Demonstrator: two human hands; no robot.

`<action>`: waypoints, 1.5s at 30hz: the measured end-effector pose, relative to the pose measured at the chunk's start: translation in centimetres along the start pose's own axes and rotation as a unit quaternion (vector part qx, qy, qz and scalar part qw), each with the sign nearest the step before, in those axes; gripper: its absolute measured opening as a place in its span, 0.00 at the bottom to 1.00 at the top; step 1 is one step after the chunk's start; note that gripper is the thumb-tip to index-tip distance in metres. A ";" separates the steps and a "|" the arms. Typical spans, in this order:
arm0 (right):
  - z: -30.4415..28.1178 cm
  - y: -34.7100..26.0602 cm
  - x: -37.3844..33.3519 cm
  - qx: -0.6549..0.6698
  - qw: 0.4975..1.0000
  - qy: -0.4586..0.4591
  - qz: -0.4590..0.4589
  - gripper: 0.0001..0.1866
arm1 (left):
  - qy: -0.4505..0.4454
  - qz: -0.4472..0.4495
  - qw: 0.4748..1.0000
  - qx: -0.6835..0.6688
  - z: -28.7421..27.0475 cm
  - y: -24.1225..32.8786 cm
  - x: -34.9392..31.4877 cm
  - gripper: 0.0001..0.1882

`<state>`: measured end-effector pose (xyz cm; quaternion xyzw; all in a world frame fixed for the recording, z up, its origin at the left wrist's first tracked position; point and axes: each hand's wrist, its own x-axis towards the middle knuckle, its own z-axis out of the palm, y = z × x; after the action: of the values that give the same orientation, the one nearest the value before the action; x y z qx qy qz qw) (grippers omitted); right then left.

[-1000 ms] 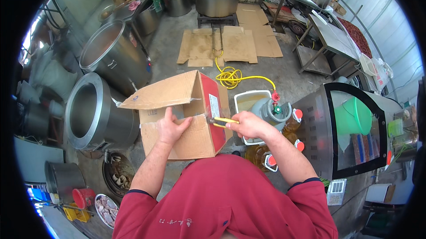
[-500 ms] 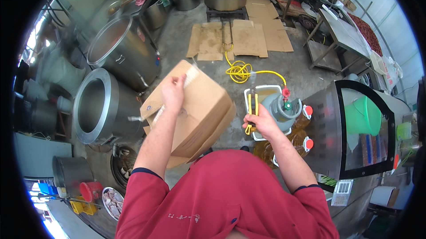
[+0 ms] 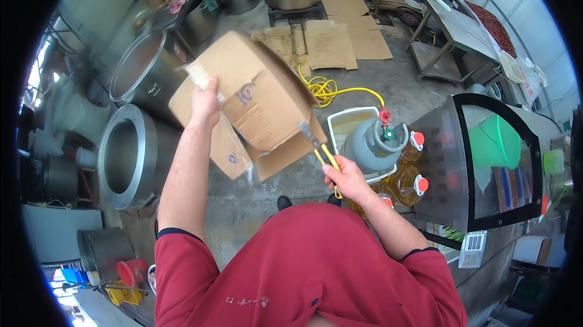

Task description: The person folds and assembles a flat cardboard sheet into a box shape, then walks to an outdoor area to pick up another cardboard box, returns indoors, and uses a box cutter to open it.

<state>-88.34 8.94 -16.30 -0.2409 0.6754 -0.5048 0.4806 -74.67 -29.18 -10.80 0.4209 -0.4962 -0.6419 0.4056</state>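
Note:
My left hand (image 3: 207, 102) is closed on the taped edge of a brown cardboard box (image 3: 261, 99). The box is tilted in the air before me, its loose flaps hanging toward the floor. My right hand (image 3: 347, 180) grips a yellow-handled tool (image 3: 331, 158) with a greyish metal head. Its exact kind is hard to make out. The tool's head points up and left, overlapping the box's right side in view; I cannot tell whether they touch. Right of that hand, a grey gas cylinder (image 3: 366, 148) with a red and green valve stands in a white tub (image 3: 335, 122).
A coiled yellow hose (image 3: 322, 90) runs to the cylinder. Oil jugs (image 3: 404, 185) with red caps stand beside it. At left are a round steel cooker (image 3: 107, 163) and a tall pot (image 3: 163, 87). Flattened cardboard (image 3: 331, 44) lies ahead. A glass-fronted metal cabinet (image 3: 434, 157) stands at right.
The box has risen, shifted left and turned, with my left hand still on its edge. My right hand has moved slightly left, and the tool has tipped from upright toward the box.

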 end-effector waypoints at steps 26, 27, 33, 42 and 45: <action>-1.5 -3.3 2.3 -0.095 0.995 -0.034 -0.020 0.15 | 0.158 -0.159 0.939 -0.260 -0.9 -0.6 -3.6 0.22; -1.4 -3.6 2.4 -0.110 0.993 -0.035 -0.030 0.15 | 0.147 -0.160 0.940 -0.264 -0.7 -0.5 -3.8 0.22; -2.1 -4.6 1.1 -0.160 0.980 -0.117 0.005 0.15 | 0.145 -0.143 0.948 -0.244 0.4 0.4 -4.2 0.24; -1.4 -2.2 0.6 -0.290 0.945 -0.153 0.018 0.21 | 0.141 -0.102 0.951 -0.255 1.8 0.9 -5.5 0.23; -2.6 -0.8 -0.8 -0.331 0.924 -0.189 0.014 0.21 | 0.150 -0.076 0.949 -0.267 0.7 2.2 -4.3 0.22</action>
<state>-90.49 10.46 -15.18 -0.4678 0.7041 -0.1902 0.4993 -73.79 -25.34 -7.94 0.4250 -0.2066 -0.7096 0.5226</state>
